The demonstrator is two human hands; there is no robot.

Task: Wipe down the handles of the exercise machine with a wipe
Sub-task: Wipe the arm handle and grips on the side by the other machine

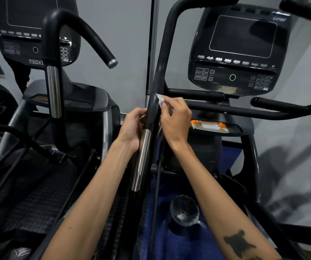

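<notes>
The handle (151, 111) is a black bar that rises through the middle of the view, with a shiny metal grip (141, 158) on its lower part and a dull black section above that curves up past the console (239, 51). The wipe (160, 100) is a small white crumpled piece pressed against the right side of the handle, just above the top of the metal grip and level with the bottom edge of the console. The right hand (173, 117) holds it: the fingers (166, 102) are pinched together on the wipe, thumb and forefinger tips meeting at the bar. The left hand (134, 126) sits on the other side of the handle, its fingers curled around the black section just above the metal grip, touching it. Both forearms reach up from the bottom of the view, one on each side of the handle.

Right of the handle, below the console, an orange and white pack (210, 126) lies on a dark tray (235, 129). Lower down, right of the handle, stands a small bin (185, 211) lined with clear plastic. Left of the handle is a second machine (53, 59) with its own metal grip.
</notes>
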